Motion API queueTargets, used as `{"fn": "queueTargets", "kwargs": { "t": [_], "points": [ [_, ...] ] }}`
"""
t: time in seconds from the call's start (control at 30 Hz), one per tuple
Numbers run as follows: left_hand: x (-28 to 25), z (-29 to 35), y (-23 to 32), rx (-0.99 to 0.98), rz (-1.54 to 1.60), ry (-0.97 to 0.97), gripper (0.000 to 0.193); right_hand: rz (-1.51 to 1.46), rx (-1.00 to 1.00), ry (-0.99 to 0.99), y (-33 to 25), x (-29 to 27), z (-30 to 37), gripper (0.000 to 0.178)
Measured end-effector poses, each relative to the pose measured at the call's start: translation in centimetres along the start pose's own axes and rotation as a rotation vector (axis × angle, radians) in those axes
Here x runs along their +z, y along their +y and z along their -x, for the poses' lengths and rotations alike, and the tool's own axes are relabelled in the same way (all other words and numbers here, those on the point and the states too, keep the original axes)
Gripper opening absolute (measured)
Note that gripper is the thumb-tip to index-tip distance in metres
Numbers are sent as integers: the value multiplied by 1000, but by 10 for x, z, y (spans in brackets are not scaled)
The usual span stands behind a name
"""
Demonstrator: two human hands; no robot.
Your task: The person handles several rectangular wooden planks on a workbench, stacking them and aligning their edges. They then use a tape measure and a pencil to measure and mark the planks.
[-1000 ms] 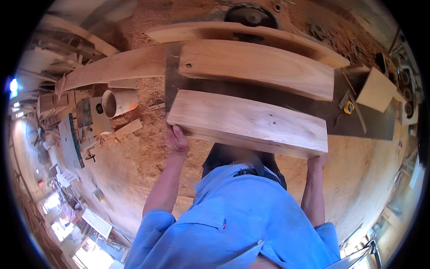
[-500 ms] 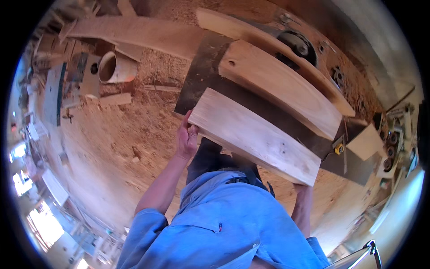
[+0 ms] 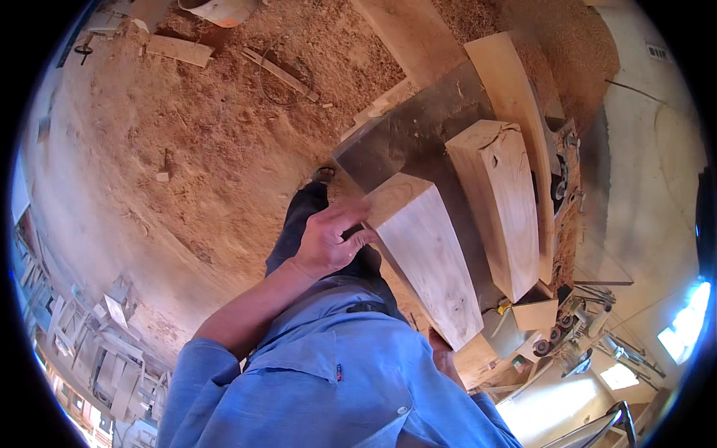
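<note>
A thick pale wooden block (image 3: 433,257) is in front of me, lying at a slant along the edge of a dark metal machine table (image 3: 388,138). My left hand (image 3: 332,239) is at its far left end, thumb and fingers curled against the end corner. At the near right end my right hand (image 3: 442,355) supports the block from below; most of its fingers are hidden by the wood. Beyond it, a second curved wooden block (image 3: 500,201) with a knot near its end lies on the table.
A tall curved board (image 3: 519,142) stands along the table's far side. A small yellow tape measure (image 3: 503,306) sits near a wooden offcut (image 3: 535,314). Sawdust and scraps, including a thin wood strip (image 3: 280,73), cover the floor at left. A white bucket (image 3: 224,11) is at the top.
My view has turned, so table and blocks now run more steeply down the picture. The held block has tilted with its end face showing, and my left hand's grip has shifted at that end.
</note>
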State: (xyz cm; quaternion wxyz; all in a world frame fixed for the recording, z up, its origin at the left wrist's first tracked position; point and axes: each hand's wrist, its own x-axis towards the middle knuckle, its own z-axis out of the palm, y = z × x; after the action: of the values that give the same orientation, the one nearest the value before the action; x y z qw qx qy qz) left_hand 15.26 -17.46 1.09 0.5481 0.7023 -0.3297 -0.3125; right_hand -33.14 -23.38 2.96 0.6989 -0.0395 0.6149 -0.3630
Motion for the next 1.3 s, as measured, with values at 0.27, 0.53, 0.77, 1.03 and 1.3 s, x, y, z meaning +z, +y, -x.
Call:
{"fn": "queueTargets", "kwargs": {
  "t": [0.27, 0.53, 0.77, 1.03, 1.3],
  "points": [
    [-6, -26, -8, 62, -26, -113, 33, -79, -28, 4, 20, 12, 2, 56],
    [8, -56, -29, -120, 53, -278, 45, -203, -83, -31, 44, 2, -1, 54],
    [6, -62, 17, -205, -104, -264, 40, -68, -301, -13, 37, -38, 2, 54],
    [52, 9, 136, 431, -93, -61, 36, 176, -741, -219, -55, -11, 103, 52],
    [54, 36, 323, 605, 177, -428, 48, 366, -845, -946, -127, 143, 198, 77]
  ]
}}
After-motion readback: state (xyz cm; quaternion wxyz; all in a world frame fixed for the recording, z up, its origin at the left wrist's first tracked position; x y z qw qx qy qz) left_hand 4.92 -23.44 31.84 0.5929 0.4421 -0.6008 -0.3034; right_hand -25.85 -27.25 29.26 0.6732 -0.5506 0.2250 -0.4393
